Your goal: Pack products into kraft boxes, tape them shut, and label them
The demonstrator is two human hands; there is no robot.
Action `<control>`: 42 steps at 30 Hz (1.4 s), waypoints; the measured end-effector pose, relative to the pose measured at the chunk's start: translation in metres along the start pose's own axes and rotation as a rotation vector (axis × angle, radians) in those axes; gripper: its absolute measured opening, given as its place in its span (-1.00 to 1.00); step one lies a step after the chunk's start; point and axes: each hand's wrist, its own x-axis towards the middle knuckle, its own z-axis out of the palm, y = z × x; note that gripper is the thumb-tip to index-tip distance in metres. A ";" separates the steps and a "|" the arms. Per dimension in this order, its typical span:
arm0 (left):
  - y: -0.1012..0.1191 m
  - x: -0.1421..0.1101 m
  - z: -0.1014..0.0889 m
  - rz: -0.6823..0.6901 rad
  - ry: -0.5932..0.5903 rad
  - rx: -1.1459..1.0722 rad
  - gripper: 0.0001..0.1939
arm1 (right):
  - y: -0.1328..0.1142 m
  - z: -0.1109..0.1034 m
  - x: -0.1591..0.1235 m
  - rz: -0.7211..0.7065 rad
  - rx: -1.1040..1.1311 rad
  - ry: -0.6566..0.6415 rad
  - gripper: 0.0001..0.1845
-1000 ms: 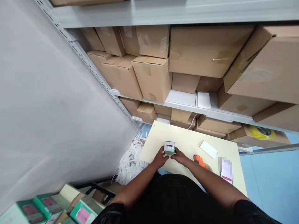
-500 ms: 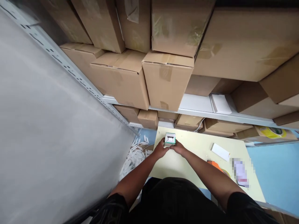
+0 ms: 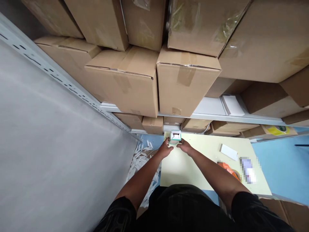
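A small white box with green edges (image 3: 175, 136) is held between my two hands over the far left part of the pale table (image 3: 185, 174). A dark slot shows in its top. My left hand (image 3: 165, 149) grips its left side, the thumb reaching toward me. On the right side, my right hand (image 3: 185, 147) has its fingers against the box. The fingers behind the box are hidden.
On the table's right lie a white flat box (image 3: 229, 152), an orange tape dispenser (image 3: 228, 169) and a blurred-out item (image 3: 247, 169). Cardboard boxes (image 3: 185, 82) fill the shelves ahead. White scraps (image 3: 142, 159) heap on the floor at left, beside a grey wall (image 3: 60, 154).
The view has shifted closer to the shelf. Both hands have moved slightly away from me with the small box, and their thumbs are now farther apart.
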 end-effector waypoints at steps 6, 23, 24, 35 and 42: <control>-0.015 -0.033 -0.002 -0.195 0.067 0.131 -0.67 | 0.038 -0.015 -0.036 0.062 0.019 0.020 -0.34; 0.010 -0.162 0.119 -0.205 0.233 0.143 -0.79 | 0.137 -0.112 -0.131 -0.086 0.043 -0.169 -0.56; 0.011 -0.169 0.131 -0.218 0.257 0.126 -0.79 | 0.142 -0.119 -0.135 -0.101 0.035 -0.191 -0.55; 0.017 -0.266 0.234 -0.195 0.478 0.021 -0.77 | 0.155 -0.145 -0.169 -0.122 -0.060 -0.406 -0.52; -0.004 -0.356 0.247 -0.224 0.686 -0.057 -0.73 | 0.151 -0.091 -0.202 -0.208 -0.107 -0.573 -0.54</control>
